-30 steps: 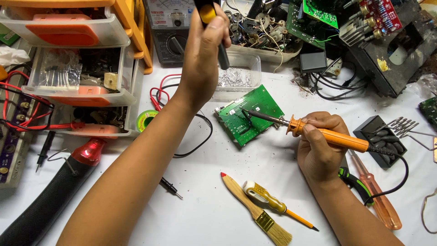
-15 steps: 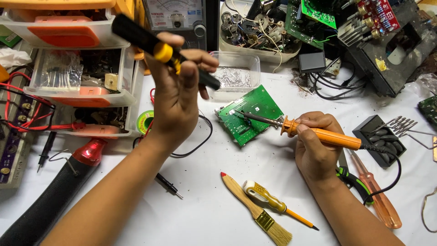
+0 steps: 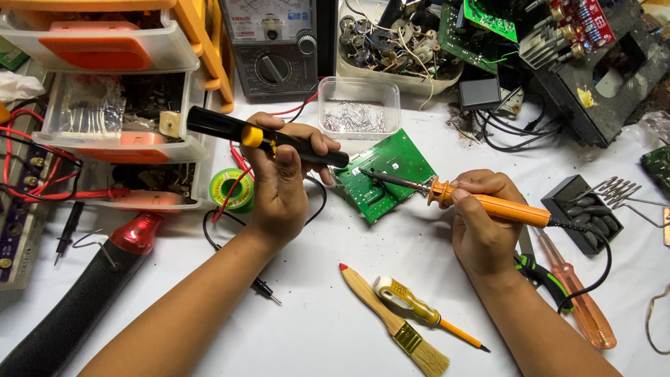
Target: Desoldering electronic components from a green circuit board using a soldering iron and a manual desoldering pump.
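Two tools meet over the green circuit board (image 3: 380, 173) on the cluttered white worktop (image 3: 314, 328): left hand (image 3: 279, 183) fingers wrapped around a black desoldering pump (image 3: 269, 139), right hand (image 3: 481, 216) fingers pinching an orange soldering iron (image 3: 481, 202), whose hot tip could slip and scorch the board.

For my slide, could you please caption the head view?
Left hand holds a black desoldering pump, right hand an orange soldering iron, over a green circuit board.
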